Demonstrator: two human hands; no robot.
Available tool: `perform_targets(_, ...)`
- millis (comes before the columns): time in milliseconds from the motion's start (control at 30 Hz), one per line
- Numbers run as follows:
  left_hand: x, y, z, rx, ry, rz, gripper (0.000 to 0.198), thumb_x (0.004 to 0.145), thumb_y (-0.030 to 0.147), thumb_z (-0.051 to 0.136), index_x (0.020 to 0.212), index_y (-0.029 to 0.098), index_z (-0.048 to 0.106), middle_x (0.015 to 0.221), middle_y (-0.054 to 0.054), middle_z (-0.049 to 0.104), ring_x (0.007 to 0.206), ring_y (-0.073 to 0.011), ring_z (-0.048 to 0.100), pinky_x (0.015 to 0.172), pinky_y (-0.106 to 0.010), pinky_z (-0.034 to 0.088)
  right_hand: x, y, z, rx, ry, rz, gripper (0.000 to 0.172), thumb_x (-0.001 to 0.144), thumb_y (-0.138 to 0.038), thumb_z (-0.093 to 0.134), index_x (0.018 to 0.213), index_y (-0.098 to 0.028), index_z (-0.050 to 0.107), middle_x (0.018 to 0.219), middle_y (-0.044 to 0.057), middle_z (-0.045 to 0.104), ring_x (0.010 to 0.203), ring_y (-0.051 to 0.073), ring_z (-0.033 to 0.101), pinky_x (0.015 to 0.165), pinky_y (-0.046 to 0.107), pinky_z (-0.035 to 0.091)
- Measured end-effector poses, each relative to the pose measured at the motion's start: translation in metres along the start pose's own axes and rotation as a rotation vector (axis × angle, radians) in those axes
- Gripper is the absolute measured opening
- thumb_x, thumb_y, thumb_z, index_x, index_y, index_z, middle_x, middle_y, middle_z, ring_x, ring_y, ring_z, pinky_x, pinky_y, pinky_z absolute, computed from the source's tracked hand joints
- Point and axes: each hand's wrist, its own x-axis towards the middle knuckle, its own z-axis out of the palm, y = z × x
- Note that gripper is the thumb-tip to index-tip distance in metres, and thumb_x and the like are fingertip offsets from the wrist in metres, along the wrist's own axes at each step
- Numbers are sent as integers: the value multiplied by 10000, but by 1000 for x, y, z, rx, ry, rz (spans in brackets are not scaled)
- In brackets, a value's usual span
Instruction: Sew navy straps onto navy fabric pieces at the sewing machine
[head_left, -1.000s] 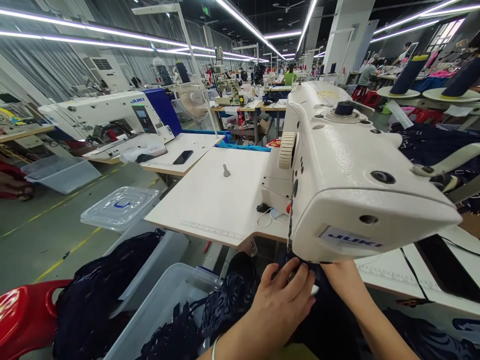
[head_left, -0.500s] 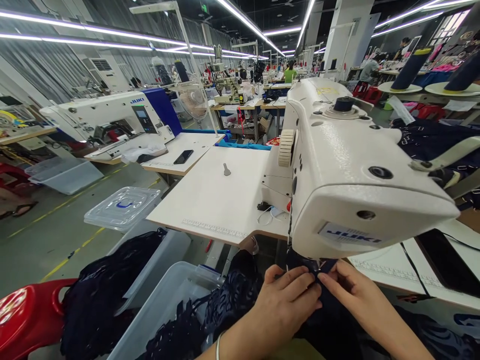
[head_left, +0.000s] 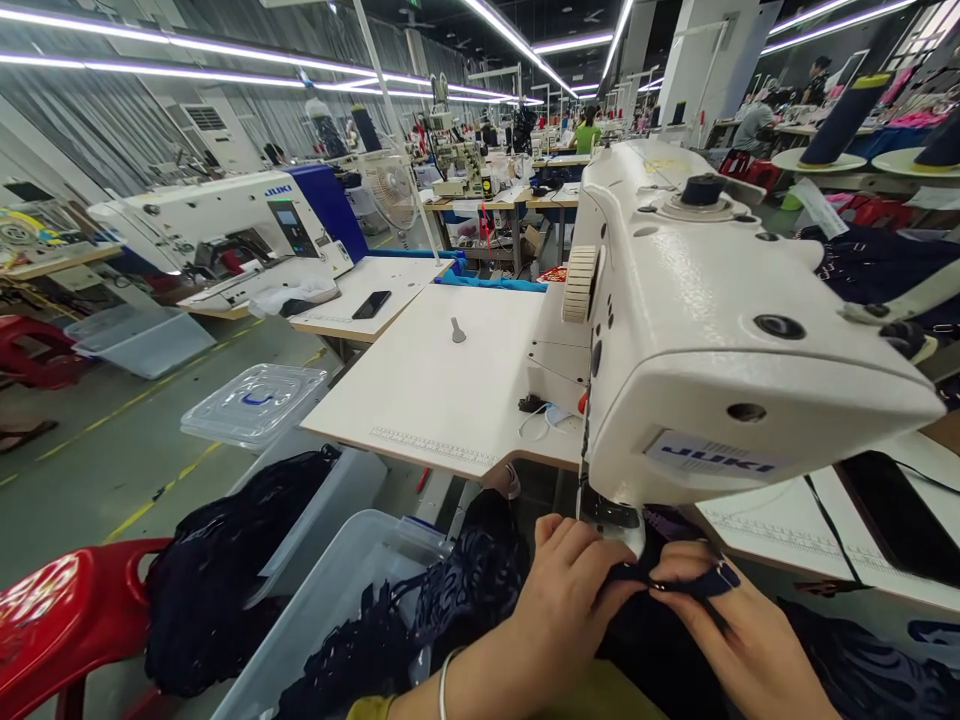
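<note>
A white JUKI sewing machine fills the right half of the view, its head above my hands. My left hand, with a bangle at the wrist, pinches a dark navy strap just below the machine head. Close beside it, my right hand grips the same navy strap between thumb and fingers, and a looped end shows over the fingers. More dark fabric hangs beneath both hands, its shape hard to make out. The needle area is partly hidden.
Left of the machine, a white table bears a small grey metal piece. Plastic bins with navy garments and a red stool stand lower left. A black phone lies farther back; a dark device lies right.
Both hands have drawn the strap slightly down and toward me from under the machine head. The right hand now turns the looped end up over its fingers. The view has shifted a little.
</note>
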Motion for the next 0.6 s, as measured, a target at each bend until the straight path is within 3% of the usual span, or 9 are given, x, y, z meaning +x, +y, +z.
perform_targets(133, -2, 1, 0, -13, 54, 33, 201, 1010, 299, 483, 961, 191, 646, 769, -1, 601, 738, -130, 568, 756, -298, 403, -2, 2, 1, -70, -4, -127, 167, 901, -170, 568, 975, -316, 603, 846, -15, 655, 730, 152, 659, 689, 230, 558)
perform_targets(300, -3, 3, 0, -37, 61, 28, 165, 1001, 261, 499, 949, 192, 640, 776, 3, 606, 752, -126, 568, 792, -298, 402, -3, -1, 3, -149, 50, -175, 193, 878, -139, 552, 900, -309, 639, 767, -22, 689, 665, 160, 689, 606, 238, 581)
perform_targets(467, -2, 4, 0, -64, 1, 27, 161, 1000, 222, 487, 966, 187, 640, 799, -5, 613, 750, -129, 553, 771, -287, 396, -5, -4, 4, -155, 85, -230, 273, 875, -133, 550, 1046, -328, 637, 952, 0, 749, 801, 182, 733, 708, 265, 608)
perform_targets(600, -3, 4, 2, -86, -39, -13, 178, 994, 242, 508, 885, 196, 642, 766, 6, 608, 727, -123, 552, 742, -287, 385, -7, -3, 9, -175, 59, -220, 235, 884, -136, 561, 1033, -313, 605, 899, -4, 733, 784, 166, 719, 710, 250, 589)
